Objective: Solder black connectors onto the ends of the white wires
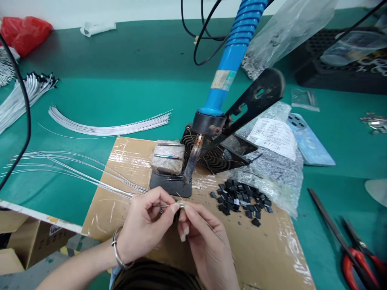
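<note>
My left hand [145,225] is closed in a pinch on thin white wires [117,189], which trail out to the left over the cardboard. Fingertip to fingertip with it, my right hand [205,237] also pinches; a thin silvery strand [216,233] runs back across its fingers. What lies exactly between the fingertips is too small to make out. Just above both hands, the tip of a blue-handled soldering iron [231,52] points down in its black stand [256,102]. To the right of my hands lies a pile of small black pieces [242,199].
A worn block [167,159] on a black base stands beside the iron's tip, with a round fan grille [208,155] behind. Cardboard [260,257] covers the green bench. Bundled white wires [111,128] lie left; bubble wrap [272,173], a phone [313,141] and red-handled scissors [352,262] lie right.
</note>
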Tool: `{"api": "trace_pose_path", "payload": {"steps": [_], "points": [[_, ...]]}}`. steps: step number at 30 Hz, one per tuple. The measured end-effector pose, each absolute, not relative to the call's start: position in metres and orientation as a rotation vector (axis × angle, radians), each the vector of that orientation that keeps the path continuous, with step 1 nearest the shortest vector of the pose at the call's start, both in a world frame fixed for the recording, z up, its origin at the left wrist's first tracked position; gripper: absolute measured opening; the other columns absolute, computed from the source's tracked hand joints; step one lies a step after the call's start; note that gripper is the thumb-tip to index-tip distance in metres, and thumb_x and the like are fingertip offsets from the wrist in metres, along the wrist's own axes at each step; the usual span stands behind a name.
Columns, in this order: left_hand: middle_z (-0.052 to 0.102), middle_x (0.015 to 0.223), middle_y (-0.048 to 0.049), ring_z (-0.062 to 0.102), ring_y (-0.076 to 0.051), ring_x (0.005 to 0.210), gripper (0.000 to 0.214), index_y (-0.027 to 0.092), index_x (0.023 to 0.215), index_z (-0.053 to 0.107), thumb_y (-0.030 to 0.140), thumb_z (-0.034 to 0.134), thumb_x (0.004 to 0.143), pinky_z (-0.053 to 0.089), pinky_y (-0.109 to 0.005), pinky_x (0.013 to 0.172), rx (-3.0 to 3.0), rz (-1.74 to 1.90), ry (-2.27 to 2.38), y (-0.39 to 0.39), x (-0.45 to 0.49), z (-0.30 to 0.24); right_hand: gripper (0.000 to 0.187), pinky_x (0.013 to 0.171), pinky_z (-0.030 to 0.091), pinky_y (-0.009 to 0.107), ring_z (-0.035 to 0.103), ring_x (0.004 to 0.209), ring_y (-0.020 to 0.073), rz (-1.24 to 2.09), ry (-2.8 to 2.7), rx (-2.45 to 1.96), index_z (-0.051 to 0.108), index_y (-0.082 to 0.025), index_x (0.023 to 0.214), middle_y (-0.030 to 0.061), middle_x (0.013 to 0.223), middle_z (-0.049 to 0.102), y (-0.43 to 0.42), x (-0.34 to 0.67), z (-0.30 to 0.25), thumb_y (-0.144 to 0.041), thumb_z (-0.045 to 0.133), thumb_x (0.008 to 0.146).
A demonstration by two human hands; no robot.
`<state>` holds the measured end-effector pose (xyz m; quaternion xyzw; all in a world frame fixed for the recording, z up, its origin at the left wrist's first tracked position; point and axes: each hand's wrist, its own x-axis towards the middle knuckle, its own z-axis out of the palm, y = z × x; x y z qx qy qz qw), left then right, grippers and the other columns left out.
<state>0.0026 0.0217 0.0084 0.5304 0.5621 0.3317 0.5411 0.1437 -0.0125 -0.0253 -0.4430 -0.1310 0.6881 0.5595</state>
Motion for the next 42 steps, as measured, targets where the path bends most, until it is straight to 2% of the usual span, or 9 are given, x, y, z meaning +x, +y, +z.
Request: {"api": "trace_pose_path", "payload": {"steps": [4, 8, 26, 33, 39, 42], "points": [[0.066, 0.060, -0.0001, 0.053, -0.012, 0.051, 0.028, 0.018, 0.076, 0.067, 0.039, 0.078, 0.091, 0.038, -0.021, 0.046, 1.227, 0.799, 1.349, 0.024, 0.002, 0.011, 0.028, 0.056, 0.053, 0.018, 0.061, 0.054, 0.0080, 1.624, -0.339, -1.055, 0.090, -0.023, 0.087, 0.0026, 0.072, 0.075, -0.011, 0.148, -0.023, -0.049, 0.093, 0.080], [0.066, 0.060, -0.0001, 0.055, -0.012, 0.051, 0.027, 0.019, 0.076, 0.067, 0.039, 0.079, 0.090, 0.039, -0.021, 0.045, 1.219, 0.801, 1.348, 0.025, 0.001, 0.012, 0.023, 0.062, 0.053, 0.017, 0.064, 0.057, 0.0075, 1.621, -0.391, -1.071, 0.089, -0.023, 0.086, 0.0012, 0.069, 0.076, -0.012, 0.149, -0.023, -0.045, 0.093, 0.082], [0.070, 0.061, -0.0016, 0.058, -0.012, 0.051, 0.021, 0.019, 0.077, 0.066, 0.032, 0.077, 0.090, 0.044, -0.021, 0.048, 1.213, 0.798, 1.300, 0.023, 0.000, 0.010, 0.022, 0.063, 0.051, 0.020, 0.061, 0.057, 0.0085, 1.623, -0.462, -1.106, 0.088, -0.023, 0.082, -0.0013, 0.063, 0.071, -0.014, 0.151, -0.026, -0.045, 0.092, 0.084], [0.064, 0.059, -0.0003, 0.048, -0.011, 0.050, 0.020, 0.018, 0.077, 0.065, 0.031, 0.070, 0.091, 0.036, -0.022, 0.048, 1.266, 0.767, 1.315, 0.022, 0.000, 0.011, 0.021, 0.062, 0.050, 0.017, 0.061, 0.057, 0.0071, 1.620, -0.445, -1.083, 0.087, -0.024, 0.082, -0.0021, 0.062, 0.071, -0.015, 0.150, -0.028, -0.044, 0.091, 0.085], [0.045, 0.054, 0.0068, 0.028, -0.009, 0.049, 0.020, 0.017, 0.074, 0.064, 0.028, 0.065, 0.091, 0.021, -0.023, 0.045, 1.393, 0.714, 1.337, 0.023, -0.002, 0.012, 0.023, 0.055, 0.049, 0.018, 0.058, 0.053, 0.0080, 1.713, -0.428, -1.049, 0.085, -0.022, 0.074, -0.0018, 0.058, 0.066, -0.011, 0.157, -0.023, -0.042, 0.093, 0.082], [0.039, 0.053, 0.0089, 0.025, -0.008, 0.049, 0.021, 0.017, 0.073, 0.063, 0.026, 0.065, 0.091, 0.018, -0.023, 0.044, 1.413, 0.705, 1.314, 0.023, -0.002, 0.013, 0.022, 0.055, 0.049, 0.019, 0.058, 0.054, 0.0088, 1.750, -0.420, -1.049, 0.085, -0.021, 0.073, -0.0012, 0.059, 0.067, -0.009, 0.161, -0.022, -0.040, 0.094, 0.081]]}}
